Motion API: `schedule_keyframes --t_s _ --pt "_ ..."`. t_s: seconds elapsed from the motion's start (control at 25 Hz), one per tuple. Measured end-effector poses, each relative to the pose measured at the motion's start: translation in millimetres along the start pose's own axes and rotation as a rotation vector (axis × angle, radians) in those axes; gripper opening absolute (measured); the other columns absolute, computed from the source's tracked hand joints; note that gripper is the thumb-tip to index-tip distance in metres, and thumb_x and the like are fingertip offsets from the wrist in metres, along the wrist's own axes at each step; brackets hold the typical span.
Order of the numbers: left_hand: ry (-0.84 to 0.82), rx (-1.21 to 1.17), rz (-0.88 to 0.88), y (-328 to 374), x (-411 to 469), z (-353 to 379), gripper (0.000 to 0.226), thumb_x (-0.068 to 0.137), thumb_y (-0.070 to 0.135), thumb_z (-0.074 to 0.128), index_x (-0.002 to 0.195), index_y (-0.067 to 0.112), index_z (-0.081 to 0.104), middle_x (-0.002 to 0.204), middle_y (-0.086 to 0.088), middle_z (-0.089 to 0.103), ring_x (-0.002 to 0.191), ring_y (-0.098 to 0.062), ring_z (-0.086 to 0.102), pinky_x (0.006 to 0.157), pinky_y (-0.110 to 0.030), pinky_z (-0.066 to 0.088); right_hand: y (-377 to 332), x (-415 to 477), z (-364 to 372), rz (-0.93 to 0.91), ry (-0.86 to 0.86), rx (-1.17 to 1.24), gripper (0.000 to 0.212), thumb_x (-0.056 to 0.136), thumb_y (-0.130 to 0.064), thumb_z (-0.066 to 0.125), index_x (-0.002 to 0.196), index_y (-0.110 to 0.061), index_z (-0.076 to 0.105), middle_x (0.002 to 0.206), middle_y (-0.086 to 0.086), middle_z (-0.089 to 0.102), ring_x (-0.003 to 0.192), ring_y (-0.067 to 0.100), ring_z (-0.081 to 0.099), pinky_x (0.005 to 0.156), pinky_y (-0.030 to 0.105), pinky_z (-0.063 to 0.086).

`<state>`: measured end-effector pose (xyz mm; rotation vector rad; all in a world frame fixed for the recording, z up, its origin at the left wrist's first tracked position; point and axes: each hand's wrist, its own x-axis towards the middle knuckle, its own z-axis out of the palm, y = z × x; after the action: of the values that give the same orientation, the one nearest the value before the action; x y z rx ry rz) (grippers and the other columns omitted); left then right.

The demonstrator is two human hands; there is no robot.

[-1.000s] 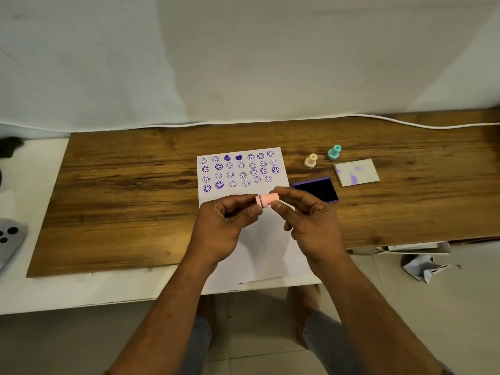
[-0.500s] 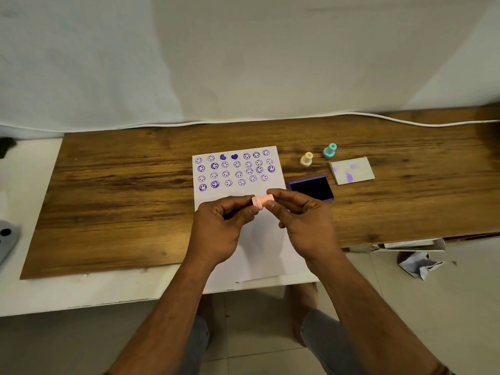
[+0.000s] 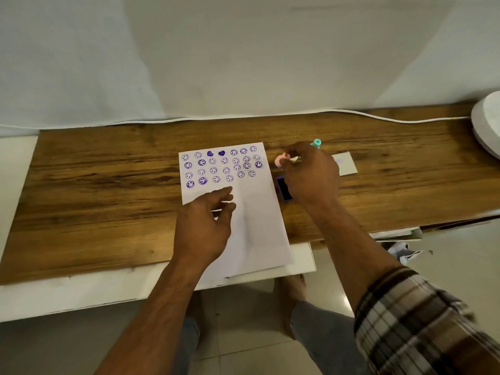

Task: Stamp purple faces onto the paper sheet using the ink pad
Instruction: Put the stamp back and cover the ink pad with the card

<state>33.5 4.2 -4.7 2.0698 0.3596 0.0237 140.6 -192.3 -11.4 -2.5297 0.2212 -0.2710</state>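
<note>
Four rows of purple faces already fill the far part of the paper sheet (image 3: 251,217), which lies on the wooden worktop (image 3: 94,201) with its near end past the worktop edge; the near half is blank. Your right hand (image 3: 311,177) holds the pink stamp (image 3: 280,160) pinched at the fingertips, lying on its side beyond the far end of the ink pad (image 3: 284,189), near the teal stamp (image 3: 316,143) and the white lid (image 3: 346,163). The ink pad sits open just beside the sheet's right edge, partly hidden under that hand. Your left hand (image 3: 205,226) hovers over the sheet's left side, grip loose and empty, fingers spread; whether the fingertips touch the paper cannot be told. Judged from this layout, the step in hand is either setting the pink stamp down with the others or turning it for inking; the frame does not settle which. For the next imprint, turn a stamp face-down, press it squarely onto the pad, then carry it to the blank area below the fourth row. Rest the left hand flat on the sheet first so that the overhanging paper does not shift.
</note>
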Motion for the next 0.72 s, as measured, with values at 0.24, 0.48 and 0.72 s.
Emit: schedule_keyframes --t_s 0.24,0.48,0.72 --pt "-0.031 -0.05 -0.001 -1 1 -2 0.031 0.094 0.018 0.073 0.124 0.025 0.075 0.113 0.007 0.079 0.097 -0.008 0.073 0.095 -0.032 0.06 4 5 18 -0.032 -0.061 -0.227 0.018 0.092 -0.027 0.075 0.109 -0.023 0.075 0.088 0.002 0.076 0.074 0.019 0.066 0.064 0.033 0.058" --pt "-0.046 -0.018 -0.009 4 -2 -3 0.033 0.094 0.021 0.074 0.126 0.025 0.074 0.119 0.007 0.078 0.097 -0.009 0.073 0.098 -0.035 0.059 4 3 3 -0.032 0.038 -0.069 0.032 0.089 -0.039 0.074 0.117 -0.024 0.073 0.1 -0.001 0.078 0.08 0.015 0.063 0.063 0.025 0.046" --pt "-0.002 -0.018 -0.01 8 -5 0 0.033 0.094 0.025 0.073 0.126 0.024 0.074 0.127 0.005 0.075 0.095 -0.01 0.072 0.099 -0.042 0.06 54 32 -27 0.338 0.006 -0.199 0.076 0.082 -0.052 0.076 0.142 -0.015 0.049 0.148 0.016 0.048 0.134 0.036 0.045 0.102 0.046 0.045"
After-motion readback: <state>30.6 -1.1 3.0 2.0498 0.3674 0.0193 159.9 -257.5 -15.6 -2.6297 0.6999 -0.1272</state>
